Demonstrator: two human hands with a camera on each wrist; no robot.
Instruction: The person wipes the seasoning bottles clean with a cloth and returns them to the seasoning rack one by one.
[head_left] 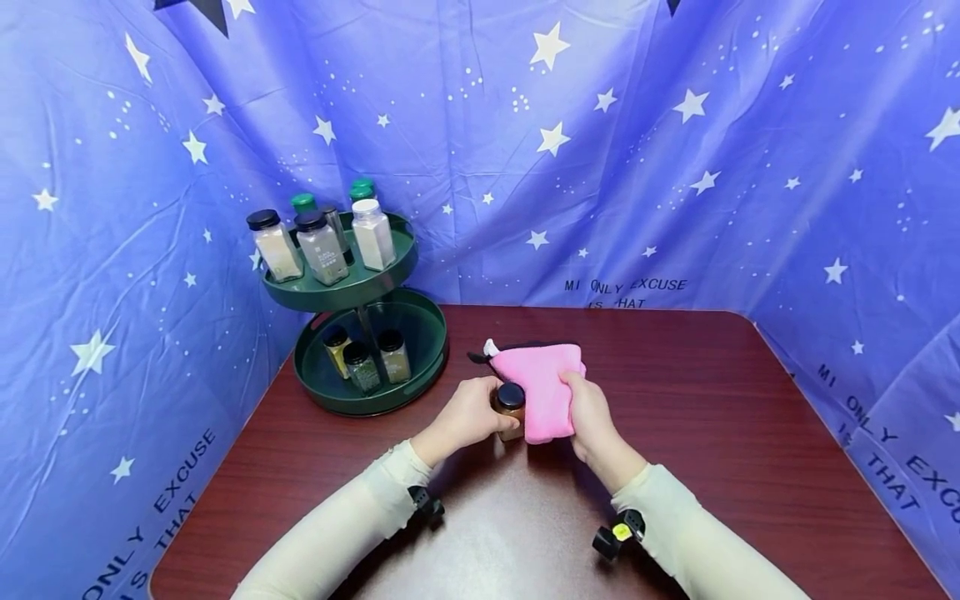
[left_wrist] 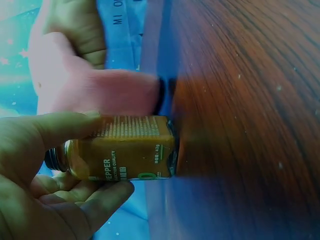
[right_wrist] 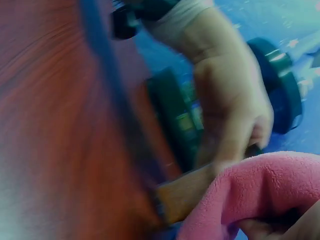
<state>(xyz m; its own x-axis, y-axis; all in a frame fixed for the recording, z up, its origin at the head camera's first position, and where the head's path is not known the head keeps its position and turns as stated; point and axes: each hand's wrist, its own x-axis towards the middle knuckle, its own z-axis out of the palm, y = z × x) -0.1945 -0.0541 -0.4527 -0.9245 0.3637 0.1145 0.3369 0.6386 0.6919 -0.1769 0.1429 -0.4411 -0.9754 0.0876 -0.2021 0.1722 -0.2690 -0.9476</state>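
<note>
My left hand grips a square glass spice jar with a black lid and brown-orange contents; "PEPPER" shows on its label. Thumb and fingers lie on opposite sides of it. In the head view the jar stands upright, its base close to the tabletop. My right hand holds a folded pink cloth against the jar's right side. In the right wrist view the cloth bunches beside the jar. A small white and black piece sticks out at the cloth's upper left corner.
Left of the hands stands a two-tier dark green round rack. Several jars with black, white and green lids, such as a white-lidded jar, fill its upper tier; three black-lidded jars stand below. A blue star-print curtain surrounds the brown table.
</note>
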